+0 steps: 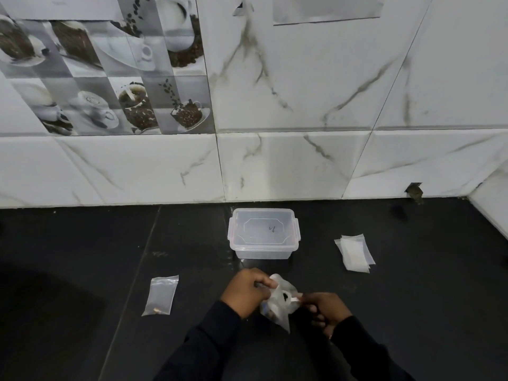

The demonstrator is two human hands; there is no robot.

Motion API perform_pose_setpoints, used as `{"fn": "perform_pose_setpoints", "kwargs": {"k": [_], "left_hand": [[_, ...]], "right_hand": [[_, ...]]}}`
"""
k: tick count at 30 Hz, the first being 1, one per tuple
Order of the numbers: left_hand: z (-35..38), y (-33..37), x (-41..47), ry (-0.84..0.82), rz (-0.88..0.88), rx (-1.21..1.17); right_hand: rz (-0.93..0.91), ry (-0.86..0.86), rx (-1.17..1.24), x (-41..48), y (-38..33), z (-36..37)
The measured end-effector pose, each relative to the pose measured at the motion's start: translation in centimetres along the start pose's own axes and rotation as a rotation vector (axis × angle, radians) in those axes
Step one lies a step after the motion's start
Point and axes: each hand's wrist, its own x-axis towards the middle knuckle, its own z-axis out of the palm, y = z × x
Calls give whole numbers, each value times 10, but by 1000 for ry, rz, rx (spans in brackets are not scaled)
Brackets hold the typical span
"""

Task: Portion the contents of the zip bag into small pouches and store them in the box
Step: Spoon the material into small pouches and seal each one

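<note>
Left hand (pixel 247 292): curled round one upper edge of the bag (pixel 283 305); its grip is clenched on the film.
Right hand (pixel 324 312): the opposite edge is pinched between thumb and fingers, so this grip is also grasping the bag.
Bag: held between both hands just above the desk (pixel 82 270), crumpled and translucent. Something dark is seen low inside. Whether it is the zip bag or a pouch cannot be told. Its mouth is judged to be in the course of being pulled apart.
Risk, bag: if the edges are tugged unevenly, the film could be torn or jerked, and small contents could be scattered on the dark desk, where they would be hard to find.
Pouch (pixel 160 295): laid flat to the left, well apart from the hands; a small brownish item is seen at its bottom.
Risk, pouch: whether its zip is closed cannot be told; if not, the item could be lost when it is lifted.
Stack (pixel 354 253): empty pouches, laid to the right, beyond the hands.
Box (pixel 264 233): clear, set near the wall (pixel 302 166); its lid appears to be on.
Risk, box: storing could be blocked until the lid is unclipped.
</note>
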Motion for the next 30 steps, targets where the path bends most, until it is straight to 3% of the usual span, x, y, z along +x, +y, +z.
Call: {"fn": "perform_pose_setpoints", "kwargs": {"k": [8,16,23,30], "left_hand": [[-11,-32,-20,101,-162,124],[-7,-35,-27,204,-10,346],[-4,-31,-23,204,23,354],[-5,-24,-18,206,-39,398]], "right_hand": [[-403,189,-457,-1,-6,-2],[-530,131,-470,-39,-20,23],[-977,144,-654,-83,-11,60],[-1239,242,-1129,-54,31,70]]}}
